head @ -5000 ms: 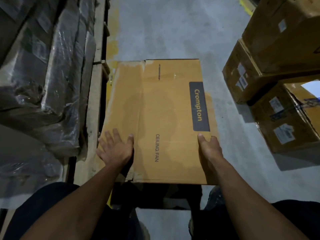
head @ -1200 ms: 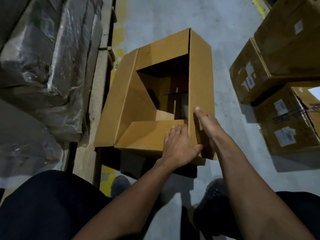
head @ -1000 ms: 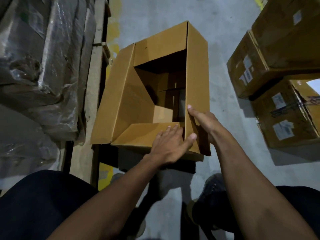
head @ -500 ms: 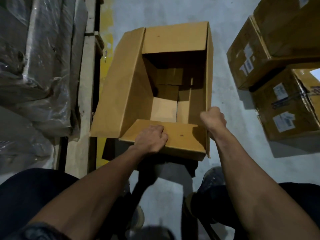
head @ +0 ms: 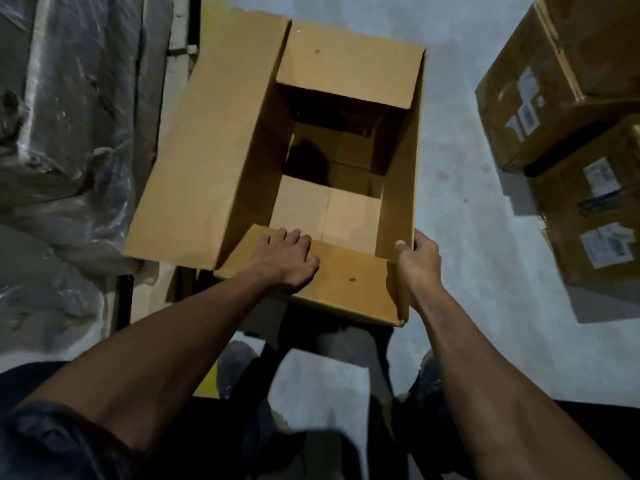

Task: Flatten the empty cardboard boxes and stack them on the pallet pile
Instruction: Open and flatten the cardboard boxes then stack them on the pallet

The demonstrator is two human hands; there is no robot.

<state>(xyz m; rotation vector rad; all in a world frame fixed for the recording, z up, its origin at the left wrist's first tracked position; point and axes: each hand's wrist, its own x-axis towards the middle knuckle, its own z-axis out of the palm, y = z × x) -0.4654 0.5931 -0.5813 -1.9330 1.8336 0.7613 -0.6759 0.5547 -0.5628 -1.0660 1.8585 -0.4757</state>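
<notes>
An empty brown cardboard box (head: pixel 207 140) stands open in front of me on the grey floor, its flaps spread out and its inside bare. My left hand (head: pixel 285 259) lies on the near flap (head: pixel 349 282), with the fingertips curled over that flap's inner edge. My right hand (head: pixel 419 259) grips the near end of the upright right flap, thumb on the inside and fingers hidden behind the cardboard. The long left flap leans out over the pallet edge.
A plastic-wrapped pallet load (head: pixel 65 133) fills the left side, with a wooden pallet board (head: pixel 178 32) beside the box. Several taped, labelled cartons (head: pixel 581 161) are stacked at the right. Bare concrete floor (head: pixel 464 216) lies between them. My shoes show below the box.
The closed box from five seconds ago now stands open. Over the last second my left hand moved left along the near flap and my right hand closed on the right flap's end.
</notes>
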